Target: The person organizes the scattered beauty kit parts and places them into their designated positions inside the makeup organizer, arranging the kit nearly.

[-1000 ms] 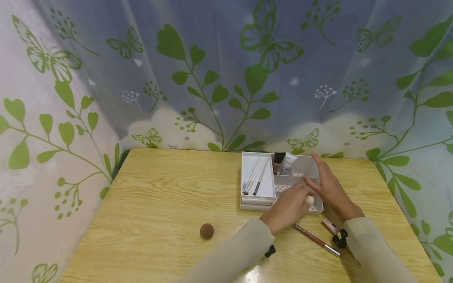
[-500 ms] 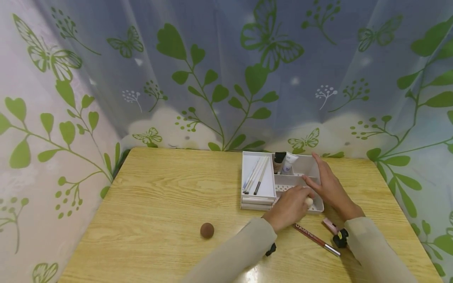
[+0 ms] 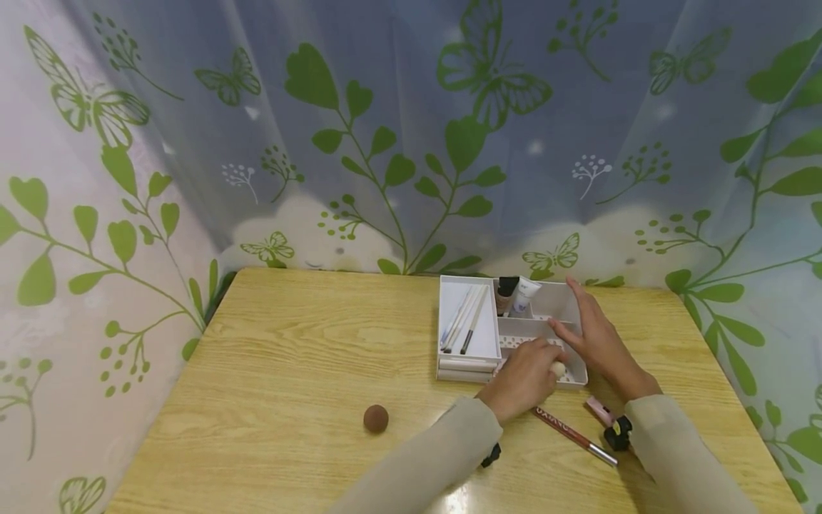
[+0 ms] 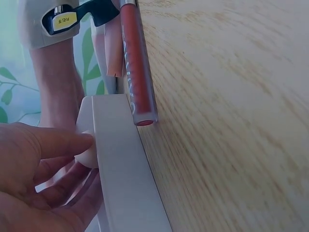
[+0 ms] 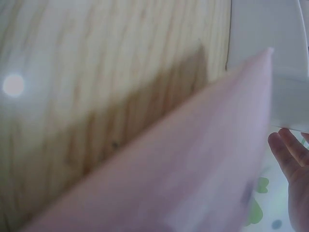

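Note:
My left hand (image 3: 523,377) reaches into the front right compartment of a white makeup organizer (image 3: 581,382). Its thumb and fingers pinch a small, rounded cream makeup sponge (image 3: 558,370). In the left wrist view the sponge (image 4: 88,157) shows just behind the organizer's wall (image 4: 123,159), partly covered by the fingertips. My right hand (image 3: 606,350) rests at the organizer's right side, fingers extended along the wall and thumb reaching over the inside. The right wrist view has those straight fingers (image 5: 289,152) by the organizer's white side (image 5: 270,43).
Brushes (image 3: 472,321) lie in the organizer's left tray; a dark-capped bottle (image 3: 505,296) and a white tube (image 3: 524,294) stand at its back. A red lip gloss (image 3: 571,434), a pink piece (image 3: 599,410) and a brown ball-shaped sponge (image 3: 375,419) are in front. Patterned curtains (image 3: 398,143) surround the table.
The cream sponge has shifted slightly left and down with the left hand's fingers. The right hand and the organizer have stayed in place.

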{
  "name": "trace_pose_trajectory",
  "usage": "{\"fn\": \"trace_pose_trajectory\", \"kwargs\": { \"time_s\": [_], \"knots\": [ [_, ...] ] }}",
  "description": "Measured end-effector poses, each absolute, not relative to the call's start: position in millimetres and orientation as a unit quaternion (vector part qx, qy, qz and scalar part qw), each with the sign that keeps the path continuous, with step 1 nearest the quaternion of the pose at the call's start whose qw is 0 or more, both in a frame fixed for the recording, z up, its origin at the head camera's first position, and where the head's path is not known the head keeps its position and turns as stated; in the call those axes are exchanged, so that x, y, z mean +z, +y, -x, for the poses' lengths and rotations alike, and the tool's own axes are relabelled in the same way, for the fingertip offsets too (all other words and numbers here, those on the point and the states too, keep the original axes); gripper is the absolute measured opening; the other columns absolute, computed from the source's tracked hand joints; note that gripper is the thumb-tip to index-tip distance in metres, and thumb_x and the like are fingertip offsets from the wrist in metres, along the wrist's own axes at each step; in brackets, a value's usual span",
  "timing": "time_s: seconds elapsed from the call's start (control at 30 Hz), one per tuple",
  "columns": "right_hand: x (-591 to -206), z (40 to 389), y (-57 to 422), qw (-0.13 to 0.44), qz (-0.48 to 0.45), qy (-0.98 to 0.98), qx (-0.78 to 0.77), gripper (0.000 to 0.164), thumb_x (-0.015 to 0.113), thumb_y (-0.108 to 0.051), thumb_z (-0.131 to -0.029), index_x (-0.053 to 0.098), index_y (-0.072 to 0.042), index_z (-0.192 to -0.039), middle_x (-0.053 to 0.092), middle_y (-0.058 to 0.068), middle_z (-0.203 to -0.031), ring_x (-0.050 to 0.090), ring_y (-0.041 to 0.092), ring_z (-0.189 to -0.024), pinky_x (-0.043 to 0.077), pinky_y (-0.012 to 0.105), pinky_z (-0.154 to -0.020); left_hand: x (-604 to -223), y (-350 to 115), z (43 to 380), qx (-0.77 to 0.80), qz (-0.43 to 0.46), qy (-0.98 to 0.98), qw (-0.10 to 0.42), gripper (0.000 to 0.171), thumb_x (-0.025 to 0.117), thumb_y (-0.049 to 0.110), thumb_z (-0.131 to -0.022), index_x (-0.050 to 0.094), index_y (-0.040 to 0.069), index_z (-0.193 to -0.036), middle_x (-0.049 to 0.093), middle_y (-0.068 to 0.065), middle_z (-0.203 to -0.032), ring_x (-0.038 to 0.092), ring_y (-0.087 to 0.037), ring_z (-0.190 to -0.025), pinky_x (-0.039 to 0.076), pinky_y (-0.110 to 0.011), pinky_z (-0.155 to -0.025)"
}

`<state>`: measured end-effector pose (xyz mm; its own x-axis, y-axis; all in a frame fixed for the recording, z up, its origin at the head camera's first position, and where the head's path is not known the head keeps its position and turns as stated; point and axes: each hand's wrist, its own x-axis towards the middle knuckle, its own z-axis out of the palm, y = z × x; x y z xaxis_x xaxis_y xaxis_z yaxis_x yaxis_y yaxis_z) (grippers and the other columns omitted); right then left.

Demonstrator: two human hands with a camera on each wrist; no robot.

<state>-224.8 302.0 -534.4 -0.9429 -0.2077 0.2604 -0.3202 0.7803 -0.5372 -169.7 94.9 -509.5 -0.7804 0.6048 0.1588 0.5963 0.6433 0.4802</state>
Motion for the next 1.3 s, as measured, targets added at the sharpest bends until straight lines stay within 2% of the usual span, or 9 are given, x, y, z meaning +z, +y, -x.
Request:
{"fn": "trace_pose_trajectory", "kwargs": {
  "time_s": [0.33,0.57,0.87,1.3],
  "knots": [
    [-535.9,225.7,302.5,0.099,-0.142,-0.939,0.296,0.093,0.075,-0.026,-0.105,0.016,-0.008,-0.174,0.032,0.036,-0.170,0.041,0.060,-0.147,0.041,0.081,-0.107,-509.9,93.9,165.7,0.265,-0.330,0.906,-0.016,0.031,0.076,0.012,-0.100,0.077,0.017,-0.130,0.074,0.004,-0.126,0.068,-0.010,-0.114,0.051,-0.018,-0.101],
    [-534.3,223.5,301.2,0.097,-0.138,-0.940,0.298,0.095,0.075,-0.025,-0.105,0.013,-0.012,-0.175,0.035,0.036,-0.167,0.049,0.056,-0.139,0.044,0.081,-0.104,-502.9,88.5,163.5,0.264,-0.340,0.902,-0.036,0.031,0.074,0.007,-0.099,0.076,0.017,-0.128,0.072,0.004,-0.125,0.066,-0.010,-0.112,0.051,-0.017,-0.097],
    [-532.3,223.3,301.5,0.085,-0.133,-0.939,0.304,0.093,0.073,-0.027,-0.106,0.013,-0.010,-0.175,0.033,0.035,-0.169,0.048,0.056,-0.139,0.044,0.079,-0.103,-488.5,80.2,154.9,0.268,-0.366,0.890,-0.044,0.029,0.070,0.003,-0.100,0.077,0.019,-0.124,0.072,0.004,-0.124,0.067,-0.011,-0.115,0.052,-0.020,-0.104],
    [-532.4,222.5,301.8,0.074,-0.124,-0.943,0.300,0.094,0.072,-0.032,-0.107,0.011,-0.014,-0.176,0.031,0.035,-0.170,0.046,0.059,-0.142,0.043,0.082,-0.104,-462.6,51.2,142.9,0.276,-0.374,0.885,0.007,0.034,0.068,0.002,-0.100,0.076,0.020,-0.127,0.072,0.007,-0.128,0.068,-0.006,-0.115,0.052,-0.016,-0.102]
  ]
}}
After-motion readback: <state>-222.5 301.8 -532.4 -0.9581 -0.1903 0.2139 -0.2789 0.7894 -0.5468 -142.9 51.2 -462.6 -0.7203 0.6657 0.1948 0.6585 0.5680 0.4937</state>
